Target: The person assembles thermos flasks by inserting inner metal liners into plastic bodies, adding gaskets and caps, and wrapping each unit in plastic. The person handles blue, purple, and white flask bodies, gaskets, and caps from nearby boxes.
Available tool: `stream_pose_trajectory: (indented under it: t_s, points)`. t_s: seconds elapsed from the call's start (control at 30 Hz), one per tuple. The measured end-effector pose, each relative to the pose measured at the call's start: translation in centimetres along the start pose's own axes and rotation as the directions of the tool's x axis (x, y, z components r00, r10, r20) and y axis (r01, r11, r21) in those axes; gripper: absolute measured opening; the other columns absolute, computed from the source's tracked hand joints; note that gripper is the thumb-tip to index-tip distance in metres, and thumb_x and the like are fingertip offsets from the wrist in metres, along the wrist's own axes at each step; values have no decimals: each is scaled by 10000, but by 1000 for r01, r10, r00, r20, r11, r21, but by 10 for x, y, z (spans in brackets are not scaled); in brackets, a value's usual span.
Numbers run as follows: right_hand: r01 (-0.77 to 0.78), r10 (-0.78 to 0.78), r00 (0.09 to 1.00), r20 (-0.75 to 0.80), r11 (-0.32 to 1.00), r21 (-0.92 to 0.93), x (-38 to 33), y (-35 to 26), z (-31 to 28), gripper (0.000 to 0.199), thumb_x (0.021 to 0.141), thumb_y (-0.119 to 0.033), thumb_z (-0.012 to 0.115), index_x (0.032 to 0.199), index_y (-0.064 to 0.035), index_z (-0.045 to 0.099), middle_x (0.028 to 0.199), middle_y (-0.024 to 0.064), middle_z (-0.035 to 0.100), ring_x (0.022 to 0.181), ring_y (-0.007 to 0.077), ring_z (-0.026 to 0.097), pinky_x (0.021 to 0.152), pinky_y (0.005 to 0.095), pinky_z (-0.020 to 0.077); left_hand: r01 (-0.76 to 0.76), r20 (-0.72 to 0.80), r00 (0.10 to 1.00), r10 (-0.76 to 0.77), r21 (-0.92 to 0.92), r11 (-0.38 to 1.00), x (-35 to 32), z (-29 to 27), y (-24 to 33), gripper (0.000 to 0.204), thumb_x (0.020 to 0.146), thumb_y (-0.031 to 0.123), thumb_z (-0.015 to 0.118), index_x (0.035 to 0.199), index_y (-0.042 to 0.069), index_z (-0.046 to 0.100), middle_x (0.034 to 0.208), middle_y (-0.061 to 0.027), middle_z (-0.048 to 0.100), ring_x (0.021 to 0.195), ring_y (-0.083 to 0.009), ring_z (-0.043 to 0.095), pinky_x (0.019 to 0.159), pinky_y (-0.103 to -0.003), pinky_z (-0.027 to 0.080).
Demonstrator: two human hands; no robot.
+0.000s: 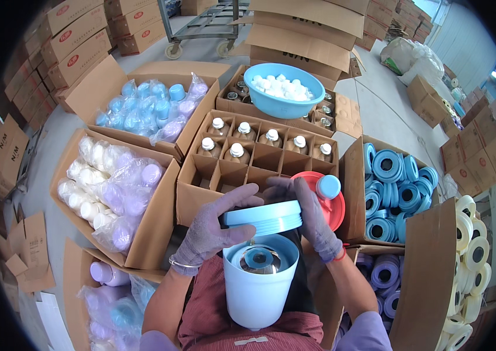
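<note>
Both my hands wear greyish-purple gloves. My left hand grips a light blue threaded ring at its left edge, thumb below and fingers over the top. On the ring's right side, my right hand curls around it, some fingertips hidden behind. The ring is held slightly tilted over a pale blue cylindrical flask body that stands in my lap. Inside that body's open top shows a shiny, mirror-like glass liner. Just beyond my right hand are a red bowl and a small light blue cap.
Ahead, a divided carton holds several silvery bottles with white caps. Behind it, a blue basin contains small white pieces. Cartons of bagged blue, white and purple cups stand left. Boxes of blue rings, purple rings and cream rings stand right.
</note>
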State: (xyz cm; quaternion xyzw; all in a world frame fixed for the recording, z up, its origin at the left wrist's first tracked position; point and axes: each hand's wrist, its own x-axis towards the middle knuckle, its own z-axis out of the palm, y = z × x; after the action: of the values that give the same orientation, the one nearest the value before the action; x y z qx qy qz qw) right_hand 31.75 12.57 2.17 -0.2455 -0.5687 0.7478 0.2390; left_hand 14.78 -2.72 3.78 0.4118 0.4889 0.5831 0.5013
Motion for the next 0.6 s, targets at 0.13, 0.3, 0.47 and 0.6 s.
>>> stream_pose_trajectory:
  t_s: [0.13, 0.3, 0.47, 0.6]
  points:
    - [63, -66, 990, -128, 998, -22, 8, -29, 18, 709, 1031, -592, 345, 1181, 43, 622, 1030, 147, 686, 944, 231, 679, 889, 348, 549, -298, 21, 953, 302, 245, 922, -2, 1, -5, 952, 699, 358, 903, 1457, 11, 443, 1349, -164, 590, 1261, -242, 553, 1087, -359, 416]
    - [294, -297, 954, -44, 954, -64, 31, -38, 26, 571, 1059, -456, 352, 1283, 31, 548, 1156, 133, 638, 1042, 211, 632, 930, 339, 512, -178, -142, 936, 321, 598, 782, -16, 3, -12, 682, 760, 205, 839, 1345, 18, 541, 1210, -154, 646, 1058, -215, 665, 890, -331, 541]
    - [404, -249, 899, 360, 788, -465, -7, -40, 22, 463, 927, -240, 641, 1308, -7, 518, 1207, 103, 563, 1124, 199, 567, 980, 353, 459, -217, -603, 784, 146, -46, 975, -9, -17, 1, 407, 907, 232, 676, 1212, -20, 581, 1056, -55, 650, 867, -116, 620, 758, -270, 533]
    - [334, 227, 731, 644, 704, -627, -31, -32, 14, 524, 885, -405, 677, 1214, -14, 565, 1126, 143, 570, 1050, 276, 609, 923, 396, 487, -115, -588, 760, 276, 297, 948, -20, -18, -28, 387, 873, 218, 700, 1154, -29, 602, 1015, -37, 647, 855, -125, 591, 781, -297, 517]
